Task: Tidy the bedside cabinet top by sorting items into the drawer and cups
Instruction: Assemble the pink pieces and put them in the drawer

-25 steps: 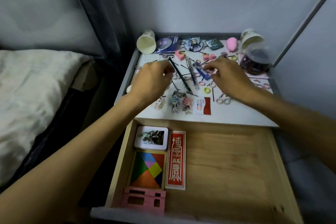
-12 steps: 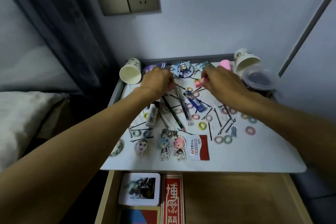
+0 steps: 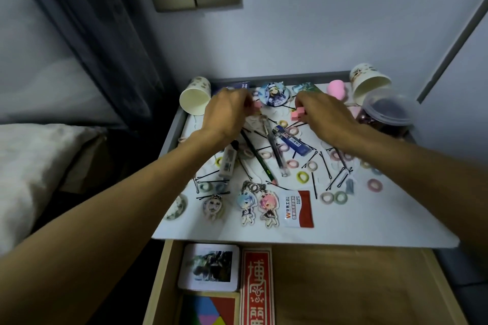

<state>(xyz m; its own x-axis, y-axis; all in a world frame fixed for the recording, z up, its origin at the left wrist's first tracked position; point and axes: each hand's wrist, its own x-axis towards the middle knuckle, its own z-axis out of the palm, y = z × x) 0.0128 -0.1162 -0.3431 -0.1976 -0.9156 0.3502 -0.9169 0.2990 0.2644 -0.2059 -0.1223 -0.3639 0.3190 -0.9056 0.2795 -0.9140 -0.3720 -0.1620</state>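
Step in hand: picking small pink bits off the back of the white cabinet top (image 3: pixel 343 224), judging by where both hands sit.
Left hand: the left hand (image 3: pixel 224 113) is curled with its back to the camera, and its fingertips seem to pinch a small pink piece (image 3: pixel 256 105) just beside a round character badge (image 3: pixel 273 93) (blur softens the grip).
Right hand: the right hand (image 3: pixel 326 116) is curled, with thumb and forefinger pinching a small pink block (image 3: pixel 297 113) just above the top.
Cups: a plain cream paper cup (image 3: pixel 195 100) lies on its side at the back left corner. A printed paper cup (image 3: pixel 369 82) is tipped over at the back right, behind a clear lidded plastic tub (image 3: pixel 388 111).
Drawer: the open wooden drawer (image 3: pixel 343 285) sits below the top, with a red rectangular box (image 3: pixel 254 285) and a white photo card (image 3: pixel 210 266) along its left side.
Doing it well: lift both pinches straight up so the knuckles do not sweep the black hairpins (image 3: pixel 315 187) and pastel hair rings (image 3: pixel 302 176) scattered below. Either cup probably needs righting before anything goes in, or the pieces will roll out. Keep the two pink bits together in one place.
Writing: a red-and-white sachet (image 3: pixel 298 208) shows a large "W", with the rest too small to read. The red box carries big white Chinese characters that I cannot make out reliably. The label on a blue oblong case (image 3: pixel 293 143) is illegible.
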